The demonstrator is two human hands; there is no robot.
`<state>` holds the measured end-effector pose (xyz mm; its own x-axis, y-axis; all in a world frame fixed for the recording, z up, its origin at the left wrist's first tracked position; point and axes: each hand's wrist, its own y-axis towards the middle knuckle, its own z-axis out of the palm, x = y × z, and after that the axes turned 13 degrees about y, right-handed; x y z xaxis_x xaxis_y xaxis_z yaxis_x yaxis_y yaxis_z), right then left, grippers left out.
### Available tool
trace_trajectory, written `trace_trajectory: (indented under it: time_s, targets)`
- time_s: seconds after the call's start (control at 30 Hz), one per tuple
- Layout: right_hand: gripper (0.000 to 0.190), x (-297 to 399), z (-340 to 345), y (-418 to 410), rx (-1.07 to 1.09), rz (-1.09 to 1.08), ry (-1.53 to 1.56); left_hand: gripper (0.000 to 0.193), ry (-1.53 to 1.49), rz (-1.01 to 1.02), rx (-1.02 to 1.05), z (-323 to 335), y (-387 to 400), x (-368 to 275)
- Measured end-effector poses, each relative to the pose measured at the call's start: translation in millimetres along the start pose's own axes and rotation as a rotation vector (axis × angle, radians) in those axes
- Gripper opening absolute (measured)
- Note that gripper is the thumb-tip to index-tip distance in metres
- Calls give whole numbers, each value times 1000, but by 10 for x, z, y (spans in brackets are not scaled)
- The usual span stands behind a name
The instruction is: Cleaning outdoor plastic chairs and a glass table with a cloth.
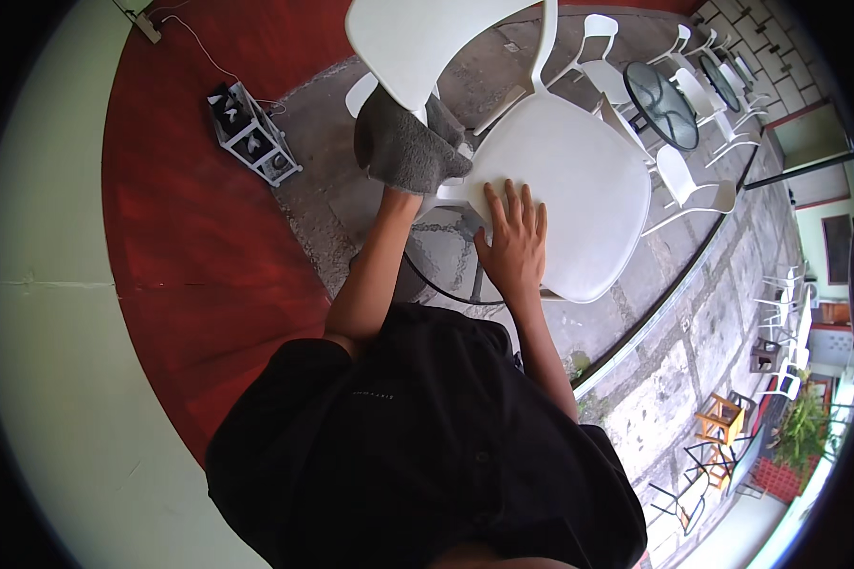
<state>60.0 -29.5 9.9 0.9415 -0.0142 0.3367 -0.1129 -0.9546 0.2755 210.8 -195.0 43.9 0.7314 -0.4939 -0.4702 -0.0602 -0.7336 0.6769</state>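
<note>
Before me is a white plastic chair, its broad seat [576,192] to the right and its curved backrest [427,35] toward the top. My right hand [516,245] lies palm down on the edge of the seat, fingers a little apart, holding nothing. A grey terry cloth [413,146] is draped over my left hand [402,201] and bunched against the chair frame below the backrest. Only the wrist of that hand shows; the cloth hides the fingers. Under the chair, part of a round glass tabletop [445,267] with a dark rim is visible.
At the left, a small white rack [260,139] with a cord stands by the red-painted wall base [185,235]. Round glass tables [660,107] and white chairs [601,75] line the upper right. Wooden stools [720,419] stand farther off, lower right, on stone paving [655,419].
</note>
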Motion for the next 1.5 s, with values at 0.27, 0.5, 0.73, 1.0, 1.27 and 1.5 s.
trace_trajectory:
  time_s: [0.27, 0.5, 0.73, 1.0, 1.27, 1.5]
  targets:
    - [73, -5, 3, -34, -23, -21, 5, 40, 376, 85, 548, 412, -363, 104]
    - [74, -41, 30, -48, -38, -54, -8, 18, 48, 46, -188, 496, -985, 13]
    - [79, -56, 29, -84, -36, -63, 4, 24, 15, -9, -21, 547, -1098, 159]
    - [79, -61, 33, -90, -54, -64, 18, 56, 222, 200, -222, 229, -308, 285]
    - [76, -96, 67, -101, -64, -81, 48, 36, 317, 382, -384, 355, -241, 351]
    - [74, -123, 45, -106, -69, -74, 93, 12, 341, 204, -81, 347, -993, -92]
